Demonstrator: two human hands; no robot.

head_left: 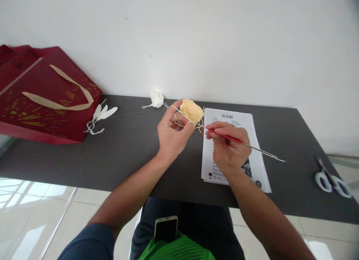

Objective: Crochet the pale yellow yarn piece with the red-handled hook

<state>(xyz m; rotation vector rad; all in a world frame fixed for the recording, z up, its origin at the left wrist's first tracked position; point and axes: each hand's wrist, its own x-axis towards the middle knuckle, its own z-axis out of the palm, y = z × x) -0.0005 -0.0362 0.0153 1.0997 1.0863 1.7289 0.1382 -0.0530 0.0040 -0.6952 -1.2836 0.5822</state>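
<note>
Hook tip hidden behind yarn (192, 110); left hand (171, 134) pinches the strands, right hand (228, 146) grips the crochet hook (246, 144) pencil-style.

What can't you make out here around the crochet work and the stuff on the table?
Head view, the only one:
- Printed sheet: text too small; right hand covers its middle.
- Crochet hook: working tip hidden among the yellow yarn by the left hand.
- Scissors: blurred near the right edge.
- Red bag: cut off by the left edge.
- Phone: lower part tucked away.
</note>
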